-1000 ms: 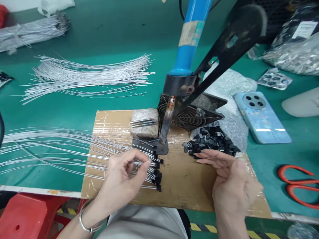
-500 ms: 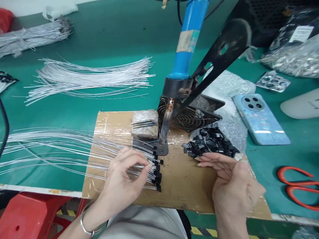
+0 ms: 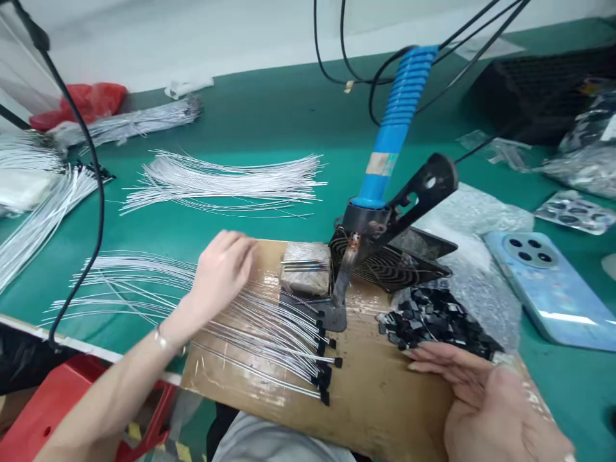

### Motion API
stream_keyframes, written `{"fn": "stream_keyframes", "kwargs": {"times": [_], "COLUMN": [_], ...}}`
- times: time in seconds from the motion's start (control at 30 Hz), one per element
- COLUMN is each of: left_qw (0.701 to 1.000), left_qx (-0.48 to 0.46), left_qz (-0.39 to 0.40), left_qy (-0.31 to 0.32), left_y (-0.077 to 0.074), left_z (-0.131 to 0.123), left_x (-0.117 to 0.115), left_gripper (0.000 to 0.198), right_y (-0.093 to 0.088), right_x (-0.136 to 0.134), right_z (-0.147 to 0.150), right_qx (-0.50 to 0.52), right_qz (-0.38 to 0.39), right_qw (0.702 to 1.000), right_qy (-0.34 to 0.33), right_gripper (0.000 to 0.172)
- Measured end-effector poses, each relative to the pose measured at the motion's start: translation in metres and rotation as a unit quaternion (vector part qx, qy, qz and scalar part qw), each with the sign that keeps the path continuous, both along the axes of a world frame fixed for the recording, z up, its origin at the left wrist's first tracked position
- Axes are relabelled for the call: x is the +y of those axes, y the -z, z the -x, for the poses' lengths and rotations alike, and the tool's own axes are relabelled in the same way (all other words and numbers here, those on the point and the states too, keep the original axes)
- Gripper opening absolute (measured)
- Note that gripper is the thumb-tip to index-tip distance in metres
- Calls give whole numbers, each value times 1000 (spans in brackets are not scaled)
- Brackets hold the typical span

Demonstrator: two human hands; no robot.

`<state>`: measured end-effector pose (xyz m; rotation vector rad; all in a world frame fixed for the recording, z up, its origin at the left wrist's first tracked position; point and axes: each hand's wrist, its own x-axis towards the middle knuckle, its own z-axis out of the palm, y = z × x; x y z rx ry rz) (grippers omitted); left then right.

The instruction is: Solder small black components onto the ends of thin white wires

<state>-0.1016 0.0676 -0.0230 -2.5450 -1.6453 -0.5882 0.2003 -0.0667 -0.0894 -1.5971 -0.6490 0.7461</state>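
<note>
My left hand [image 3: 224, 273] is above the upper left part of the cardboard, over thin white wires. Its fingers curl downward, slightly blurred, and the fingertips are hidden. Beneath and beside it, wires [image 3: 289, 333] with small black tips [image 3: 325, 378] lie side by side on the cardboard [image 3: 385, 404]. My right hand [image 3: 491, 398] hovers at the near edge of a pile of small black pieces [image 3: 433, 321]. Its fingers are stretched out, with nothing visible in them. Between the hands, a blue-handled soldering iron [image 3: 373, 173] points tip-down in a black metal holder [image 3: 418, 192].
Further back lies a loose bundle of white wires [image 3: 231, 176]. A small fan [image 3: 389, 263] and a pale block with thin metal rods [image 3: 305, 266] stand behind the iron's tip. A blue phone [image 3: 553, 289] rests on bubble wrap at the right. A black cable [image 3: 91, 147] hangs at the left.
My left hand has left the black wire tips, moving away and to the left. My right hand stays by the black pieces. The view has tilted up and swung left.
</note>
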Motion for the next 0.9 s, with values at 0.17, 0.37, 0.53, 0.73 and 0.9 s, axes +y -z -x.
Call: {"fn": "stream_keyframes", "kwargs": {"times": [0.17, 0.37, 0.53, 0.73, 0.9], "left_qw": [997, 995, 992, 960, 925], "left_qx": [70, 39, -69, -257, -358], "left_qz": [22, 48, 74, 104, 125], "left_qy": [37, 74, 69, 34, 35], "left_y": [24, 39, 32, 21, 11], "left_z": [13, 12, 26, 36, 36], "left_x": [93, 124, 124, 122, 113], "left_gripper": [18, 11, 10, 18, 29], "right_y": [3, 5, 1, -1, -1], "right_x": [-1, 1, 3, 3, 3], "right_z": [-3, -1, 3, 3, 3], "right_qx": [3, 18, 11, 9, -5], "right_qz": [13, 12, 26, 24, 36], "right_qw": [1000, 1000, 1000, 999, 999], "right_qy": [-7, -1, 13, 22, 19], "right_gripper": [55, 52, 53, 52, 53]}}
